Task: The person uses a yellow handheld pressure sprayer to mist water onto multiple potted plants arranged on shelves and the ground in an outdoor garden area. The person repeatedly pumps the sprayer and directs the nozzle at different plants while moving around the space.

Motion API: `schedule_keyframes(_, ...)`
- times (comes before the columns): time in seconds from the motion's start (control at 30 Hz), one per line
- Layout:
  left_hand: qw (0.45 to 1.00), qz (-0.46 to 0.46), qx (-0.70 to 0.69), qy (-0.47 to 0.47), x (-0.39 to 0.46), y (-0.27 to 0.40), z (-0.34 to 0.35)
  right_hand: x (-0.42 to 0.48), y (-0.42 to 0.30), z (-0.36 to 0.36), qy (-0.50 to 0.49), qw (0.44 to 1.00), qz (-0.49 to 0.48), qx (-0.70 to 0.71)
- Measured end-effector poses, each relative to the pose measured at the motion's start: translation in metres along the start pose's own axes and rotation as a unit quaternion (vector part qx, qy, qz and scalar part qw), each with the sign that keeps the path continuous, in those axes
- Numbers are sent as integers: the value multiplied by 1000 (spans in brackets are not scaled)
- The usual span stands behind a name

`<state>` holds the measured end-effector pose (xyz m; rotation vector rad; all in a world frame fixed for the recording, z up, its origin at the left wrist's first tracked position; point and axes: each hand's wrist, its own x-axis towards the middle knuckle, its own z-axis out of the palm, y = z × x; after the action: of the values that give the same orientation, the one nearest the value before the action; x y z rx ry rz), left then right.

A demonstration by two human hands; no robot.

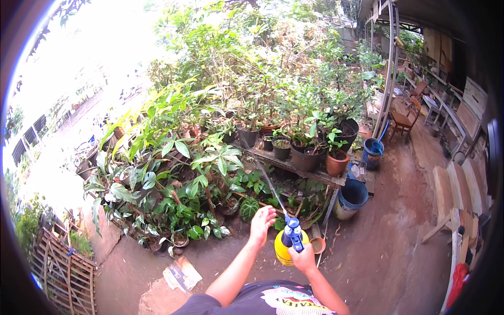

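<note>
My right hand [304, 259] grips the blue handle of a yellow pump sprayer [282, 248] in front of my body. From the sprayer's blue nozzle [287, 217] a thin jet of water [271, 187] shoots up and away, towards the potted plants on a wooden bench [271, 159]. Raised to the left of the sprayer, my left hand [262, 226] is empty, its fingers slightly bent and the thumb hidden from sight. Several dark plastic pots [281, 149] and a terracotta pot [337, 163] stand along the bench's near edge.
Leafy plants [165, 204] crowd the ground at left. Beside the bench's right end stand a large bucket [350, 201] and a blue bucket with a dipper [372, 153]. A small orange pot [317, 245] sits behind the sprayer. Flattened cardboard [182, 274] lies on the dirt; wooden chairs [405, 116] stand farther right.
</note>
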<state>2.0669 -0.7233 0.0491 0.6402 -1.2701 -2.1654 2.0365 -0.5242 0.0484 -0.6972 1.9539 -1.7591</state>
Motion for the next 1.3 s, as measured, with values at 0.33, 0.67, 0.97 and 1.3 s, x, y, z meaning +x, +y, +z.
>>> schedule_keyframes(0.33, 965, -100, -219, 99, 131, -46, 2, -4, -4, -35, -16, 1000, -9, -1)
schedule_keyframes(0.67, 970, -66, -214, 90, 158, -29, 41, -3, 16, -58, -33, 999, 16, 5)
schedule_keyframes(0.97, 997, 28, 55, 46, 128, -10, 42, 5, 22, -54, -25, 999, 6, 29)
schedule_keyframes(1.3, 983, -16, 161, 90, -11, -53, 4, 6, 1, -64, -73, 997, 10, 2)
